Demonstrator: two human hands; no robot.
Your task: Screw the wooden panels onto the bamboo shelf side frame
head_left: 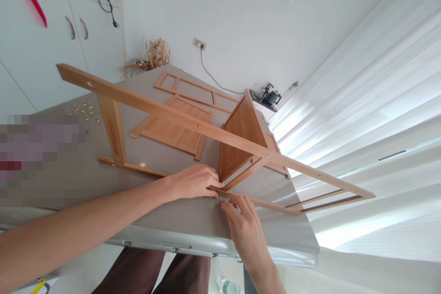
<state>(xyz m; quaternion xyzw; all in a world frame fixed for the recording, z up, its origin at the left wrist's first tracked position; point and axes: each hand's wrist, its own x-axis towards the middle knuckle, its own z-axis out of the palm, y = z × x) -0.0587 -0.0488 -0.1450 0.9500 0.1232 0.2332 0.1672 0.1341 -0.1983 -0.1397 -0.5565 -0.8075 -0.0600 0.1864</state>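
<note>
Wooden frame stands on its side on the table, in front of the person and close to the near edge, where both hands can reach the joint from the near side. Its lower rail runs low along the tabletop, while its upper rail slants across above. An upright panel spans between them, probably helping to prop the frame up.

The left hand is clamped on the lower rail just beside the panel's bottom corner, fingers on the far side and thumb on the near side, apparently so that rail and panel cannot slip apart. The right hand is near it but separate, fingers curled beside a small screw at the rail; whether they grip anything I cannot tell.

Behind the frame, a slatted board and a thin open frame lie flat, seemingly out of the way of the hands. Small fittings are scattered at the left, spread out perhaps for easy picking.
</note>
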